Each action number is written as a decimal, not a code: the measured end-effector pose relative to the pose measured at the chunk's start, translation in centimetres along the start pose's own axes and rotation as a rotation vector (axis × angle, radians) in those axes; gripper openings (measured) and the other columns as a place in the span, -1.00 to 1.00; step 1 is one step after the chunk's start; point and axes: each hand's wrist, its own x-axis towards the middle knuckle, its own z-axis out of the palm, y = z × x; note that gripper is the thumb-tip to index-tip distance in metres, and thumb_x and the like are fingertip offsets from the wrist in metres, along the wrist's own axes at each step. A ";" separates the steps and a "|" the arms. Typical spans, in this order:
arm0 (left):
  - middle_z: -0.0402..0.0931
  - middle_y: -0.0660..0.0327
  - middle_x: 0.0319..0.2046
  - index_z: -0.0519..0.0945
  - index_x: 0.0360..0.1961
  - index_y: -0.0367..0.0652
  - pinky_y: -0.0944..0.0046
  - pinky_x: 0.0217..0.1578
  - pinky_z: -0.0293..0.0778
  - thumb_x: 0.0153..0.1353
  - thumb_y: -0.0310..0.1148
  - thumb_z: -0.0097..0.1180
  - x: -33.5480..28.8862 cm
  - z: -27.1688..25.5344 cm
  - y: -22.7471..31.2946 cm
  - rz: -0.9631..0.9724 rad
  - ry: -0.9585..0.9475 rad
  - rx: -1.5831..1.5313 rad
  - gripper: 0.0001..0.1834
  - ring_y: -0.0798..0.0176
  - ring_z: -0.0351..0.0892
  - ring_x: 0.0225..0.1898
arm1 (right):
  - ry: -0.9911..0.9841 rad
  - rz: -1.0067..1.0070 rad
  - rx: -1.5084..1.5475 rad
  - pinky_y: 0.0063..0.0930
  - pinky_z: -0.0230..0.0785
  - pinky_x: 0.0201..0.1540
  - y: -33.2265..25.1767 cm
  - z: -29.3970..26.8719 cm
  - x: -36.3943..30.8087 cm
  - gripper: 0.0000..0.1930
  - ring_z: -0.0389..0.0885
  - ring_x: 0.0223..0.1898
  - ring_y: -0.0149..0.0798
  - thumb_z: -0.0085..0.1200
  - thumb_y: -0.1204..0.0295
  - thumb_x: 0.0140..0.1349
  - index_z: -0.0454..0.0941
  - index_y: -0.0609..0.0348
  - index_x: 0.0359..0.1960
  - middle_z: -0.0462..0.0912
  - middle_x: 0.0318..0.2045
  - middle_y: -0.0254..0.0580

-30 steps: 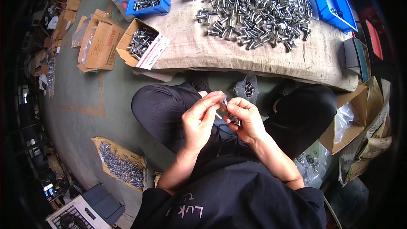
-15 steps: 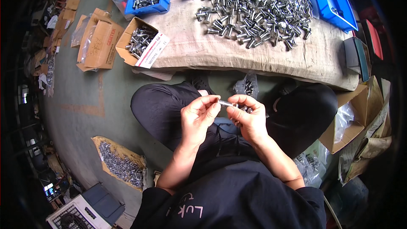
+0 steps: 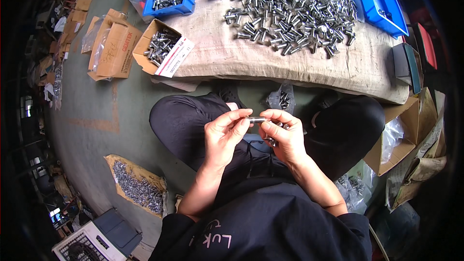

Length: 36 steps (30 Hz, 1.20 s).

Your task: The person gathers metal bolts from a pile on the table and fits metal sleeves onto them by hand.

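Note:
Between the fingertips of both hands, above my lap, lies a shiny metal bolt [image 3: 256, 120], held crosswise. My left hand [image 3: 223, 135] pinches its left end with thumb and forefinger. At the other end, the thumb and forefinger of my right hand [image 3: 285, 137] close on it. Several more metal bolts [image 3: 273, 141] are tucked in the palm and curled fingers of my right hand. Beyond my knees, a large heap of similar bolts [image 3: 295, 12] covers part of a cloth-covered table [image 3: 212, 53].
Blue bins [image 3: 186, 8] stand at the table's far left and right. An open carton of bolts [image 3: 140, 61] sits at its left corner, near a brown cardboard box [image 3: 113, 50]. Small metal parts [image 3: 137, 188] lie on a floor sheet at left. An open box [image 3: 411, 125] stands at right.
The bolt between my fingertips has turned slightly and now lies more level. Both hands have barely shifted; the surroundings look the same.

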 end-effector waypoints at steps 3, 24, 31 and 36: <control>0.46 0.29 -0.35 0.55 -0.24 -0.35 0.61 -0.51 0.21 0.06 -0.56 0.11 0.2 0.1 0.1 0.118 -0.016 0.113 -0.80 0.59 0.29 -0.48 | 0.014 0.055 0.049 -0.69 0.29 -0.46 -0.2 0.1 0.0 -0.79 0.46 -0.54 -0.52 0.17 0.56 0.00 0.54 0.30 -0.28 0.55 -0.53 -0.31; 0.42 0.35 -0.47 0.51 -0.23 -0.37 0.57 -0.43 0.30 0.07 -0.50 0.13 0.2 0.2 0.1 0.130 0.008 0.190 -0.77 0.56 0.36 -0.47 | -0.013 0.007 0.048 -0.69 0.29 -0.44 -0.1 0.3 0.0 -0.80 0.45 -0.52 -0.53 0.15 0.59 0.00 0.53 0.31 -0.29 0.54 -0.52 -0.32; 0.40 0.38 -0.50 0.48 -0.30 -0.30 0.60 -0.49 0.22 0.00 -0.67 0.06 0.2 0.5 0.9 0.305 -0.015 0.619 -0.81 0.61 0.28 -0.50 | 0.006 -0.030 -0.063 -0.72 0.26 -0.46 -0.2 0.7 -0.2 -0.82 0.41 -0.54 -0.58 0.15 0.58 0.01 0.54 0.29 -0.30 0.53 -0.54 -0.38; 0.38 0.40 -0.52 0.46 -0.34 -0.29 0.60 -0.51 0.19 0.02 -0.65 0.06 0.3 0.1 0.1 0.204 -0.038 0.477 -0.85 0.62 0.28 -0.51 | 0.025 -0.080 -0.211 -0.77 0.23 -0.48 0.2 0.5 -0.2 -0.84 0.39 -0.55 -0.63 0.14 0.57 0.03 0.55 0.26 -0.31 0.52 -0.52 -0.43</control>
